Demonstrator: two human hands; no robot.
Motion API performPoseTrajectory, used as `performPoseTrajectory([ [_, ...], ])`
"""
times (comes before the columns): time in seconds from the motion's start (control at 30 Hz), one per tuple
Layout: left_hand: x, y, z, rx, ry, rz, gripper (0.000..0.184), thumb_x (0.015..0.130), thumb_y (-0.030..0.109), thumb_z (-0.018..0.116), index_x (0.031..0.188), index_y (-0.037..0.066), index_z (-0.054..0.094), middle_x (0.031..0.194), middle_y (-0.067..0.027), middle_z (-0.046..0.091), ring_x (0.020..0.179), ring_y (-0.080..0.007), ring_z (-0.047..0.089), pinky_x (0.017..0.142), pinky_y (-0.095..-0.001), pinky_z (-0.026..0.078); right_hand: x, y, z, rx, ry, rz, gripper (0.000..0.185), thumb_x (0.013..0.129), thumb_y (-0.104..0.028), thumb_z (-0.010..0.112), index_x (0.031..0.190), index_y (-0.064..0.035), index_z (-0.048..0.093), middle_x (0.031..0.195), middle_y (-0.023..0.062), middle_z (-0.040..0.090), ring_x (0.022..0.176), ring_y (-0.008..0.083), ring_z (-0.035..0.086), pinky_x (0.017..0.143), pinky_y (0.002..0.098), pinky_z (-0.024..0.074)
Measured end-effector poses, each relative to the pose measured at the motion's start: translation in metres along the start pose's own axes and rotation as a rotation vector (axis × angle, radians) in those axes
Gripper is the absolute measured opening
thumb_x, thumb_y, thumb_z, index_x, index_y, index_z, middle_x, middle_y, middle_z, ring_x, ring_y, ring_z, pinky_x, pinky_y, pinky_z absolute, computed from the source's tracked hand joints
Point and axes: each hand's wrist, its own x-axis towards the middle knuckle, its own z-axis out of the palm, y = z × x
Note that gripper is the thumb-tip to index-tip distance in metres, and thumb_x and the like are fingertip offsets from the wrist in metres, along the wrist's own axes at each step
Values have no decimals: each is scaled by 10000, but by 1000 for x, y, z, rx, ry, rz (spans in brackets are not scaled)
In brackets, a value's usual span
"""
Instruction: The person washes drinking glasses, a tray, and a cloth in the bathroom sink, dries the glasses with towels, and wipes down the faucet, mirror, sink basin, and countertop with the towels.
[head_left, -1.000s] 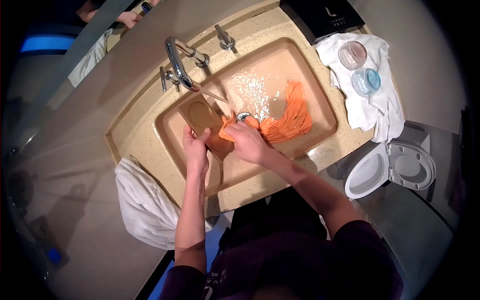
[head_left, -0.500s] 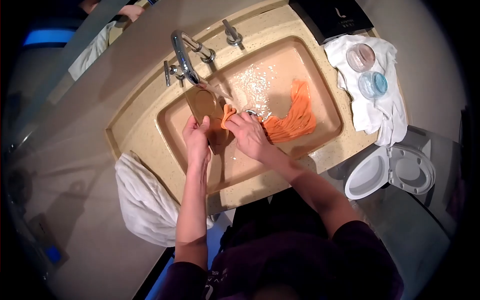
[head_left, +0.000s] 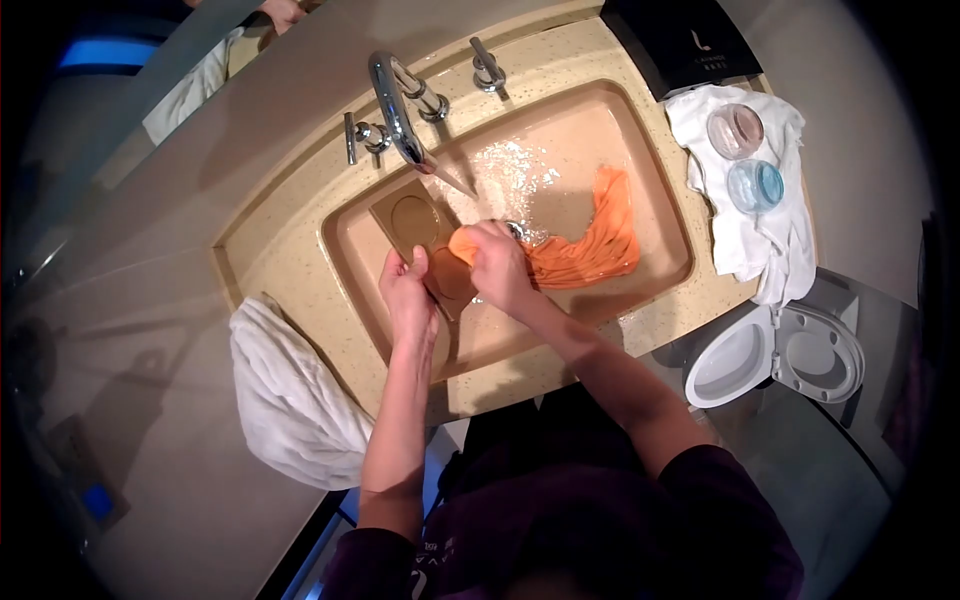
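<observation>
My left hand [head_left: 408, 297] grips the near edge of a brown rectangular cup tray [head_left: 412, 218] with two round recesses, its thumb on top. The tray is held tilted over the left part of the sink [head_left: 660, 200]. In my right hand [head_left: 498, 268] is one bunched end of an orange cloth [head_left: 590, 258], its fingers wrapped round it beside the tray's lower recess. The rest of the cloth trails wet across the basin to the right. Water runs from the chrome faucet [head_left: 392, 112] just beyond the tray.
Two chrome handles flank the faucet. On the right counter a pink glass jar [head_left: 735, 132] and a blue glass jar [head_left: 756, 187] stand on a white towel [head_left: 740, 250], near a black box [head_left: 685, 45]. Another white towel [head_left: 290, 410] hangs at the left; a toilet [head_left: 735, 355] stands lower right.
My right hand has bunched the cloth end more tightly; the loose fold that stuck up is now compact under the fingers. The view has shifted slightly, and the tray stays in my left hand.
</observation>
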Motion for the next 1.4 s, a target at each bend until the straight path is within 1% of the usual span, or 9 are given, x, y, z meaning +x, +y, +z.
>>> performPoseTrajectory([
  [0.27, -6, -11, -15, 152, -82, -181, 356, 931, -121, 517, 1274, -33, 555, 1167, -148, 667, 1007, -208, 674, 908, -321, 558, -17, -22, -6, 363, -253, -129, 269, 973, -51, 566, 1208, 62, 628, 1266, 174, 519, 1135, 281, 559, 899, 350, 486],
  [0.5, -36, 21, -12, 92, -364, -248, 436, 921, -139, 499, 1346, -43, 517, 1239, -160, 658, 1040, -221, 691, 937, -315, 561, 27, 11, 0, -119, -111, -79, 210, 989, -161, 593, 1142, -30, 653, 1133, 128, 523, 1038, 301, 556, 919, 374, 459],
  [0.57, -43, 27, -12, -130, -264, -316, 444, 936, -134, 498, 1371, -45, 493, 1280, -179, 639, 1119, -253, 678, 991, -354, 560, 36, 27, 2, 619, -36, 449, 232, 1037, -186, 549, 1133, 10, 626, 1108, 100, 519, 1030, 244, 543, 940, 340, 434],
  [0.73, -4, -28, -47, -243, -352, -251, 457, 976, -52, 505, 1428, -7, 455, 1347, -158, 598, 1250, -246, 592, 1069, -398, 497, 18, -36, -37, 696, -189, 427, 282, 1050, -211, 554, 1186, 33, 593, 1173, 69, 494, 1102, 162, 503, 980, 289, 387],
  [0.8, 24, -64, -72, -684, -805, -411, 348, 1001, 68, 533, 1346, 22, 553, 1357, -125, 606, 1236, -218, 594, 1053, -344, 489, 5, -39, -24, 628, -209, 317, 253, 1020, -172, 565, 1165, 34, 593, 1114, 110, 481, 1049, 216, 509, 961, 313, 401],
  [0.83, -3, -18, -28, -543, -392, -492, 416, 1047, 216, 444, 1423, 43, 489, 1353, -110, 596, 1263, -237, 566, 1099, -368, 457, -1, -40, -21, 527, -249, 216, 257, 1012, -165, 573, 1161, 44, 591, 1128, 114, 480, 1056, 223, 509, 968, 316, 401],
  [1.1, -1, -1, -4, -189, 31, -292, 450, 1084, 408, 422, 1367, 84, 554, 1285, -95, 623, 1214, -215, 591, 1052, -384, 495, 2, -52, 20, 353, -143, 82, 254, 989, -138, 569, 1209, -23, 623, 1193, 150, 534, 1034, 333, 610, 874, 386, 498],
  [1.23, 14, -14, -24, -180, -72, -297, 621, 1056, 591, 377, 1397, 93, 519, 1329, -95, 594, 1212, -236, 590, 1036, -401, 502, 7, -67, 17, 122, -237, 14, 227, 973, -167, 594, 1175, -71, 635, 1150, 113, 553, 1033, 330, 610, 838, 442, 508],
  [1.4, -8, -2, -6, -120, -176, -258, 354, 1070, 340, 526, 1324, 94, 545, 1286, -55, 617, 1153, -214, 620, 979, -409, 527, 43, -37, 20, -86, -107, 130, 250, 1005, -255, 551, 1185, -106, 641, 1125, 109, 573, 957, 350, 639, 829, 464, 509],
])
